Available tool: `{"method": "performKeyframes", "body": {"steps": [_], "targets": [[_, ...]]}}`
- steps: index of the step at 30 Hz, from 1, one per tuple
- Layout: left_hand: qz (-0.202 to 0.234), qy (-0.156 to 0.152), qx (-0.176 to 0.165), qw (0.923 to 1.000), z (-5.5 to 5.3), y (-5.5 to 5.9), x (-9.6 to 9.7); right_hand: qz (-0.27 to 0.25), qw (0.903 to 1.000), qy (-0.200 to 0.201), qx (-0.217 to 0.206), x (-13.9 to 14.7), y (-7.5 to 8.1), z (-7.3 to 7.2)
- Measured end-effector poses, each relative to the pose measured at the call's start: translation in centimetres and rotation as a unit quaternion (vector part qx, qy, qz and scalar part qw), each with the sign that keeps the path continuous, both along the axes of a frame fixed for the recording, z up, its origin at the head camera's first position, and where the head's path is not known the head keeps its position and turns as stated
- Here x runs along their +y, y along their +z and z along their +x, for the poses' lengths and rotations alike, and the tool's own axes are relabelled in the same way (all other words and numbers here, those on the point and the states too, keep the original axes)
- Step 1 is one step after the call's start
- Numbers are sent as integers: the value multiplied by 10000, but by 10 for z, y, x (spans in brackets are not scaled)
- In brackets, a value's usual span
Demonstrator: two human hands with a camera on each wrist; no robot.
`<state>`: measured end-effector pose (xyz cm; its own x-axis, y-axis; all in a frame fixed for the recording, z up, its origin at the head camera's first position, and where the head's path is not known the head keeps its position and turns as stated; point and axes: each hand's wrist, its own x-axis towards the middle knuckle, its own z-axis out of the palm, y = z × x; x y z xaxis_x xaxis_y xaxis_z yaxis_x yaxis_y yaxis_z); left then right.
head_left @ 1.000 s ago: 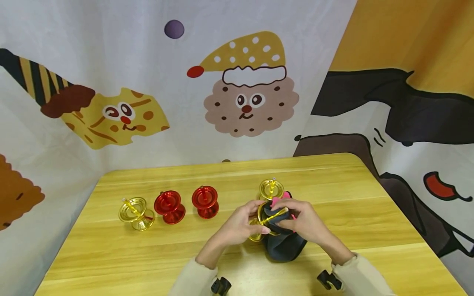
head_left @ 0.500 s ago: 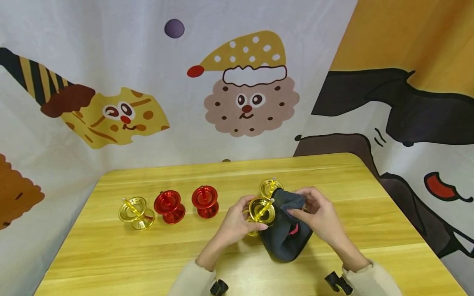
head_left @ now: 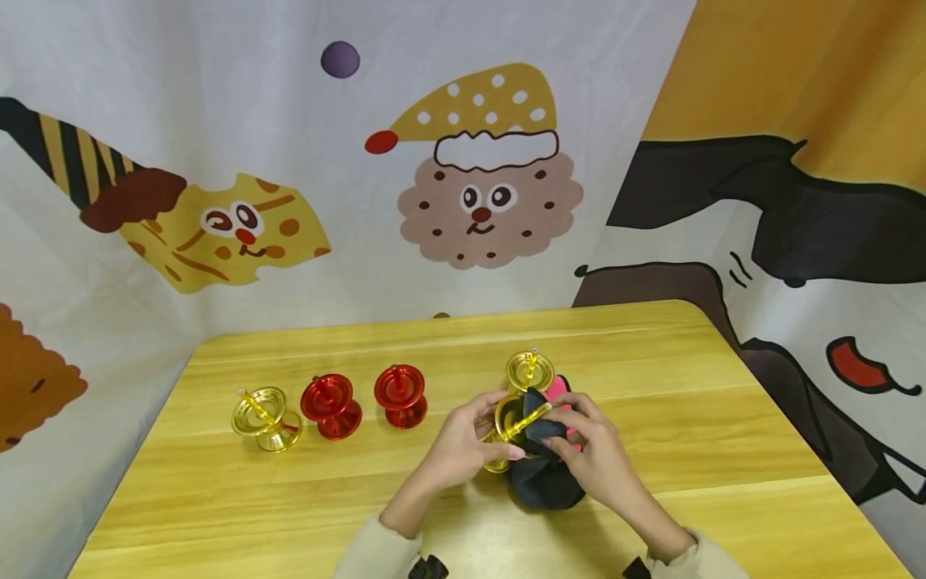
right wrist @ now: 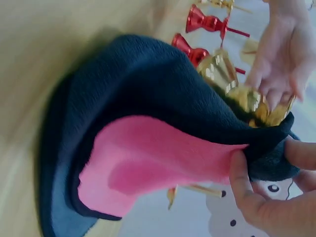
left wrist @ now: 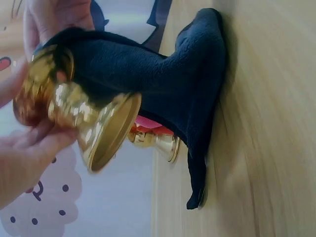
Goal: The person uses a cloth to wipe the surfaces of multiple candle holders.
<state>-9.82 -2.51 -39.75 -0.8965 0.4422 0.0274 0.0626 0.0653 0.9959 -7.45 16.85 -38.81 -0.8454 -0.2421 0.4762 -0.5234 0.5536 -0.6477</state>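
Observation:
My left hand grips a gold goblet-shaped candle holder with a flared foot and a thin gold stick rising from its bowl. The holder tilts toward the right and is raised off the table. My right hand pinches a dark grey cloth between thumb and fingers. One edge of that cloth lies in the holder's bowl, beside the stick. A pink patch shows on the cloth, while its lower part hangs down to the table.
Another gold holder stands just behind my hands. To the left, two red holders and one gold holder stand in a row on the wooden table. A cartoon-printed curtain hangs behind the table.
Half a second ago the right hand drew the cloth out to the right, off the bowl. It has returned leftward with the cloth to the bowl, and the held holder has tilted right.

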Motion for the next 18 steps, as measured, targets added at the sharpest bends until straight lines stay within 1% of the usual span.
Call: {"method": "performKeyframes", "body": {"steps": [4, 5, 7, 9, 10, 12, 15, 16, 17, 18], "targets": [[158, -647, -225, 9975, -2, 1, -3, 321, 9986, 414, 86, 6, 5, -10], [209, -751, -267, 9966, -2, 2, -4, 404, 9979, 506, 102, 7, 7, -13], [269, -810, -277, 9960, -3, 2, -4, 518, 9966, 632, 120, 8, 8, -17], [290, -747, -209, 9966, -3, 1, -3, 579, 9967, 574, 38, 8, 9, -18], [272, -661, -121, 9974, -3, 1, -2, 554, 9971, 513, -46, 8, 9, -18], [251, -385, 88, 9989, -2, -1, -1, 431, 9979, 400, -278, 6, 7, -15], [275, 19, 331, 9991, -2, -5, 1, 184, 9973, 348, -620, 3, 3, -9], [282, 95, 356, 9989, -2, -6, 1, 107, 9969, 345, -698, 2, 2, -8], [286, 108, 336, 9990, -2, -6, 1, 78, 9968, 324, -726, 2, 1, -6], [257, 47, 287, 9992, -2, -6, 0, 101, 9970, 279, -713, 1, 1, -6]]}}
